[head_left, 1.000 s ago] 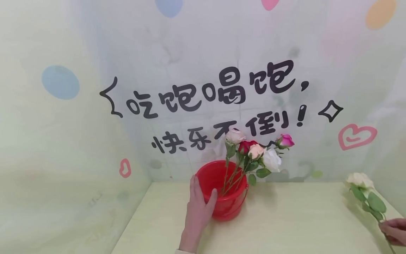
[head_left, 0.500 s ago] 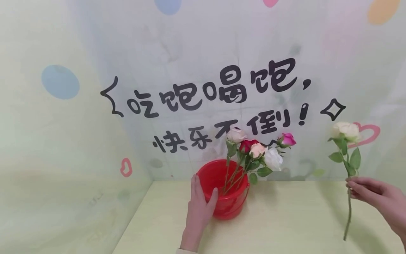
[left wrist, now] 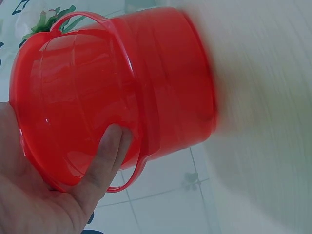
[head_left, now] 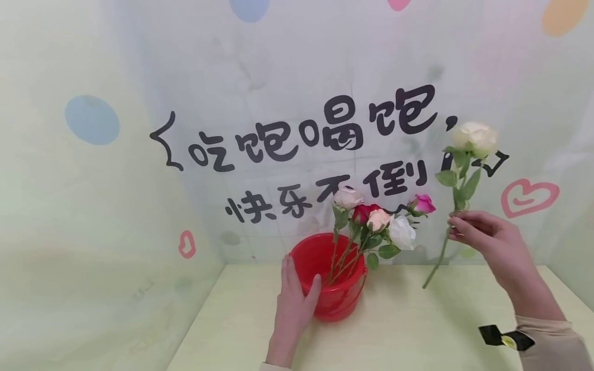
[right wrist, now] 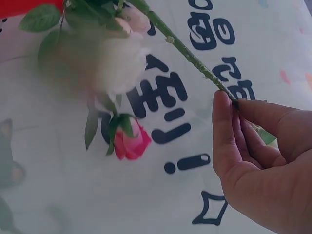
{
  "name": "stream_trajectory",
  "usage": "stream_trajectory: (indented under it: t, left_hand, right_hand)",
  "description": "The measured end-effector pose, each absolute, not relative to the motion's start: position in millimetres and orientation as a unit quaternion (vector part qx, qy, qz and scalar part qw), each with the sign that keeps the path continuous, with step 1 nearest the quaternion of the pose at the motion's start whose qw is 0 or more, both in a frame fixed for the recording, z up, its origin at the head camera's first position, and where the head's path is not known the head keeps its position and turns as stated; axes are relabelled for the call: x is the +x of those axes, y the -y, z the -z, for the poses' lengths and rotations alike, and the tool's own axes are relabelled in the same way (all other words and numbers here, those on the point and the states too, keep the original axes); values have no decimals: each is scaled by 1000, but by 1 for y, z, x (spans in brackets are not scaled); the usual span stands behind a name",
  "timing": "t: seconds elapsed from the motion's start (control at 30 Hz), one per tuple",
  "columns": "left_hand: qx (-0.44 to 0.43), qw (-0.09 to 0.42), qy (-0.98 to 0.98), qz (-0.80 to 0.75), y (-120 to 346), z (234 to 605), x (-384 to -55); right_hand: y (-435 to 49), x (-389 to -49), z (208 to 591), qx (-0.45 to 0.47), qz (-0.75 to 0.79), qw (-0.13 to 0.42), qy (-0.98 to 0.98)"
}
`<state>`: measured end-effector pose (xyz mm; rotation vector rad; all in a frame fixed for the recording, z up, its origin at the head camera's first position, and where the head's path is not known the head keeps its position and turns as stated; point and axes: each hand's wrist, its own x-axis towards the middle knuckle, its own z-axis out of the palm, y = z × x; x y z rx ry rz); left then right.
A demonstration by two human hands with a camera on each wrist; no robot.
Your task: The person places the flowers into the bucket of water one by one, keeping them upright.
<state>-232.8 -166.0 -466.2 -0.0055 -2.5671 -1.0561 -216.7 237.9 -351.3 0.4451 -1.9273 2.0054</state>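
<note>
A red bucket (head_left: 339, 304) with a thin handle stands upright on the table. My left hand (head_left: 293, 304) holds its left side, thumb at the near rim and fingers along the outer wall; the left wrist view shows two fingers (left wrist: 105, 156) lying against the red plastic. Several artificial roses (head_left: 378, 220) in pale pink, red, peach, white and magenta lean to the right inside the bucket. Right of them, my right hand (head_left: 492, 242) pinches the stem of a cream rose (head_left: 475, 139), bloom up, stem end above the table. In the right wrist view, thumb and fingertips meet on this green stem (right wrist: 190, 56).
The pale table (head_left: 417, 330) runs back to a light wall sheet (head_left: 278, 62) printed with black characters and coloured shapes. Side walls close in on the left and right. White rose petals (right wrist: 122, 63) sit close to the right wrist camera.
My right hand has come in from the right edge, lifting the cream rose up and leftward toward the bucket and turning it upright. My left hand and the bucket have stayed in place.
</note>
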Motion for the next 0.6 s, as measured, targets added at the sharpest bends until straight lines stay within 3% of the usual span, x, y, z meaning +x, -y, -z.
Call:
stream_trajectory:
  t: [0.23,0.6]
  left_hand:
    - [-5,192,909,371,166,466,-234]
    - [8,174,909,378,165,465,-233]
  right_hand:
    - [-186,-236,336,200,-757,187,593]
    - [-126,-262,340,150,-741,208,621]
